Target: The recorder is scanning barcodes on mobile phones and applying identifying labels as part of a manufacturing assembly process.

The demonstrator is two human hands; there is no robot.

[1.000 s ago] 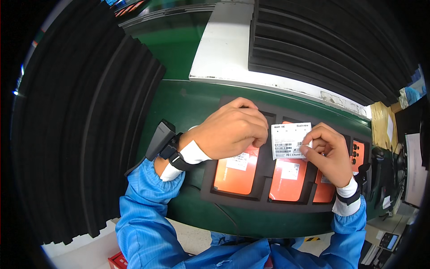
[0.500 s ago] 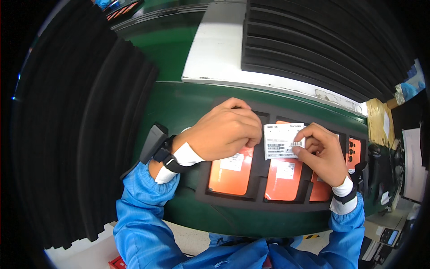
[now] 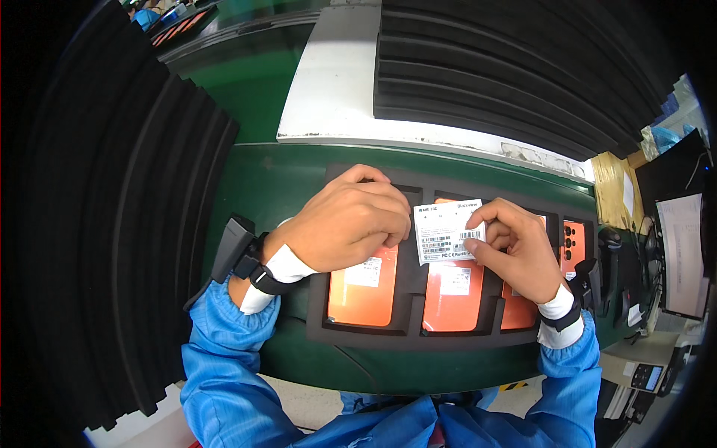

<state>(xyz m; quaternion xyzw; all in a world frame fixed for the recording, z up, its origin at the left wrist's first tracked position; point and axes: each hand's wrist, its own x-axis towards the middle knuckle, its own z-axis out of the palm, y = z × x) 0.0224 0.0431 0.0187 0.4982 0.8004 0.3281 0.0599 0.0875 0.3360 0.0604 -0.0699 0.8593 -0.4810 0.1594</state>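
Between thumb and fingers of my right hand (image 3: 523, 250) is a white printed label (image 3: 439, 224), held by its right side with the printed face up. It hangs over the upper part of an orange phone (image 3: 450, 308). My left hand (image 3: 347, 224) covers the top of the leftmost orange phone (image 3: 362, 302). Its fingers curl inward, and the tips are hidden, so what they grip does not show. Both phones lie in slots of a black foam tray (image 3: 407, 317), each with a white sticker on its back. My right hand partly hides a third orange phone (image 3: 517, 315).
Another orange phone (image 3: 573, 250) sits at the tray's right end. Stacked black foam trays (image 3: 112, 224) rise at the left, with more trays (image 3: 508, 75) behind the white ledge (image 3: 321, 97). The green table (image 3: 254, 179) holds a dark scanner-like device (image 3: 609, 243) at right, near a monitor (image 3: 681, 254).
The whole scene has shifted left in view. The label, still pinched in my right hand, is tilted slightly more. My left hand keeps its place over the leftmost phone.
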